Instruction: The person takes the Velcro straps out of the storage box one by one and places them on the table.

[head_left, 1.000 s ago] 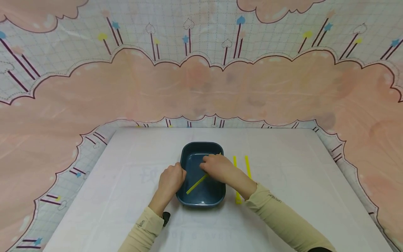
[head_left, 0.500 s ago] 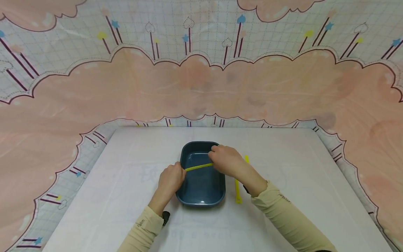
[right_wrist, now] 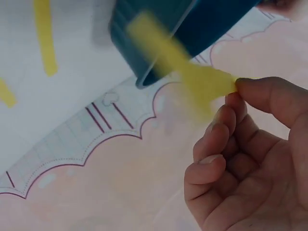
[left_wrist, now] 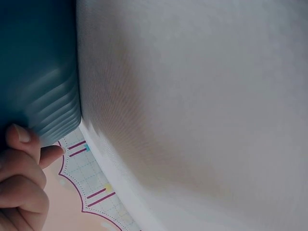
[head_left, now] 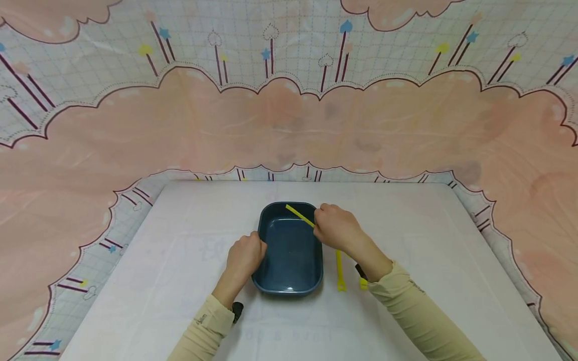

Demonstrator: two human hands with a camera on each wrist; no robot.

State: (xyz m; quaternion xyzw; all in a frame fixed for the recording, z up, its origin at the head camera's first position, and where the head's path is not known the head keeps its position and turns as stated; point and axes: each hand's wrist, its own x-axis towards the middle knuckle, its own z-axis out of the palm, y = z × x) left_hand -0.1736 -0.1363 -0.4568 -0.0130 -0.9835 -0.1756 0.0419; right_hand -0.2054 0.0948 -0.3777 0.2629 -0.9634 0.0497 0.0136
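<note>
A dark blue rectangular dish (head_left: 289, 289) stands on the white tabletop. My left hand (head_left: 246, 254) grips its left rim; the left wrist view shows curled fingers (left_wrist: 21, 168) against the ridged outer wall. Over the dish's far right rim, my right hand (head_left: 338, 228) pinches a thin yellow strip (head_left: 300, 215) that points up and left across the far end. Thumb and forefinger hold the strip in the right wrist view, where the yellow strip (right_wrist: 166, 50) is blurred and looks bent or widened near the fingertips.
Right of the dish lie a yellow strip (head_left: 340, 273) with a notched end and another yellow strip (head_left: 363, 284), mostly hidden by my right arm. Patterned pink cloth (head_left: 289, 130) rises behind the table.
My right hand has moved right and away with the yellow strip, from over the dish to its right rim. The strip's free end has swung from near left to far left. My left hand keeps still.
</note>
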